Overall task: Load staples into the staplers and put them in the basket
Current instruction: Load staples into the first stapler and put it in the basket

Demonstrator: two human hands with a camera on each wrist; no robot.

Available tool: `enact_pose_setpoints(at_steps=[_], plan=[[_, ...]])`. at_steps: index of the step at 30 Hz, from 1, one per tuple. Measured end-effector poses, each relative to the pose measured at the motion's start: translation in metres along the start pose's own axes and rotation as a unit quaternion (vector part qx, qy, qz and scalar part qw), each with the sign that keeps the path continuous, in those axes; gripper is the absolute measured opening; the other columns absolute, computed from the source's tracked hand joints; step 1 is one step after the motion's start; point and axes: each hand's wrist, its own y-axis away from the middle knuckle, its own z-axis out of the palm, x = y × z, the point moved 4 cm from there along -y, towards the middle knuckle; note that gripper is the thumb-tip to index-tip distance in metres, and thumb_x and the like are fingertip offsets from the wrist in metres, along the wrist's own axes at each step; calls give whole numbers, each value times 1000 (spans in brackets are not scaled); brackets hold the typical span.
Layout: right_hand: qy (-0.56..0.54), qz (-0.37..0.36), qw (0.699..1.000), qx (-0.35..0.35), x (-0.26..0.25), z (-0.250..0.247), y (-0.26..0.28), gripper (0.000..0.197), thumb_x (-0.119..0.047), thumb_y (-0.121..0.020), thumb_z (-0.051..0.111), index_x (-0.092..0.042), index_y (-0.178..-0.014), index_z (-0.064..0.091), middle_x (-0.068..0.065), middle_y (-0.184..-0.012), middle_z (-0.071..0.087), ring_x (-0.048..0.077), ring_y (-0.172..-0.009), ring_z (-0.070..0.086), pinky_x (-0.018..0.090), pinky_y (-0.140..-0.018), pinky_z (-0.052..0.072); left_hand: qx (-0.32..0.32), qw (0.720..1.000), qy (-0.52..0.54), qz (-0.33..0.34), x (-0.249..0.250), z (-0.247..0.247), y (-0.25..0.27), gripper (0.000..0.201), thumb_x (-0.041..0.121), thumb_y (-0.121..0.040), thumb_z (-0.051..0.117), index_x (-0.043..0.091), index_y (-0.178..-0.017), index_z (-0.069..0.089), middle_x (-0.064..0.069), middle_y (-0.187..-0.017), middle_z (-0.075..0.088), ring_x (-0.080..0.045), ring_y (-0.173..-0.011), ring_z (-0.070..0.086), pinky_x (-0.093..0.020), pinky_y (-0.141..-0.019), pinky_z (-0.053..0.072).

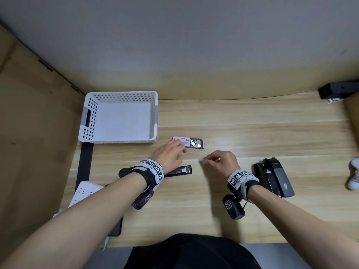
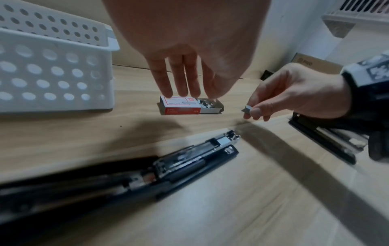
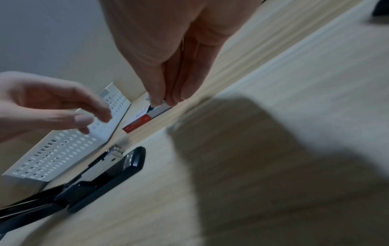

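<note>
A white perforated plastic basket (image 1: 88, 115) sat at the far left of the pale wooden desk (image 1: 252, 129), with nothing visible inside it. Just to its right lay one small red-and-white cardboard staple box (image 1: 181, 141), its tray slid out and showing loose silver strips. The left hand (image 1: 171, 154) reached forward palm down, its fingers (image 2: 166, 78) nearly straight and hanging over the closed end of the box; whether they touched it could not be told, and they gripped nothing. Beneath that wrist one black stapler (image 2: 195, 154) lay flat on the desk, swung open with its metal magazine exposed. Further right, the right hand (image 1: 223, 160) hovered above the desk, its thumb and fingertips pinching a single short silver strip of staples (image 2: 246, 109), just right of the box's open tray. At the far right, beside the right wrist, one more black stapler (image 1: 274, 176) rested on the desk, making two staplers counted.
</note>
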Motion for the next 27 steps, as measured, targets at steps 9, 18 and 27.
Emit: enact_pose_setpoints(at_steps=[9, 18, 27], plan=[[-11, 24, 999, -20, 3, 27, 22, 12, -38, -81, 71, -28, -87, 75, -11, -80, 72, 7, -77, 64, 26, -76, 51, -25, 997, -16, 70, 7, 28, 37, 14, 28, -85, 67, 28, -99, 66, 10, -105, 56, -13, -101, 52, -30, -73, 46], [-11, 30, 999, -44, 11, 40, 28, 5, -36, -82, 70, -32, -82, 73, -16, -85, 73, 2, -79, 64, 29, -79, 54, -65, 992, -80, 75, -2, 40, 44, 42, 23, -89, 59, 32, -130, 55, 3, -120, 50, -19, -111, 49, -37, -79, 49], [0, 52, 998, -43, 22, 45, 22, 11, -39, -81, 71, -32, -89, 75, -16, -84, 72, 2, -80, 65, 32, -80, 55, -74, 989, -100, 84, -12, 42, 52, 45, 23, -92, 50, 32, -137, 51, 3, -123, 52, -22, -110, 51, -38, -79, 49]])
